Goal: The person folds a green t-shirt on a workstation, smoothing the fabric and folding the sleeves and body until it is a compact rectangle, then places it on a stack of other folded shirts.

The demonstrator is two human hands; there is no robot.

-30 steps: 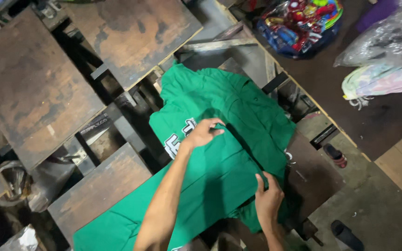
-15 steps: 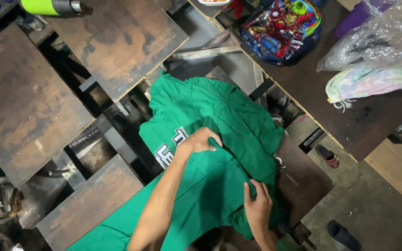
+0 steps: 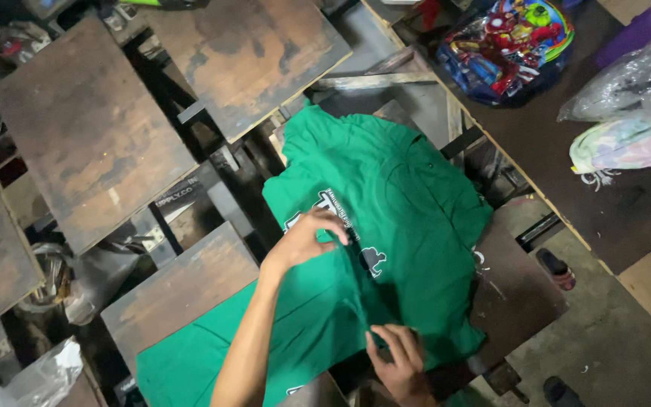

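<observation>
A green shirt (image 3: 408,196) with a white and black print lies spread over a dark wooden printing board (image 3: 521,294). My left hand (image 3: 307,237) pinches the green cloth beside the print, fingers curled on the fabric. My right hand (image 3: 401,362) rests on the shirt's lower edge near the front, fingers closed around the hem. More green cloth (image 3: 212,354) hangs down to the lower left, under my left forearm.
Several worn wooden boards (image 3: 84,128) on metal arms ring the shirt at left and top. A colourful cartoon backpack (image 3: 514,45) and plastic-wrapped bundles (image 3: 634,98) lie on a dark table at the upper right. A dark shoe (image 3: 555,267) sits on the concrete floor.
The left hand has lifted a fold of cloth, and the print now shows more. The right hand has slid left along the hem. The camera view has shifted slightly.
</observation>
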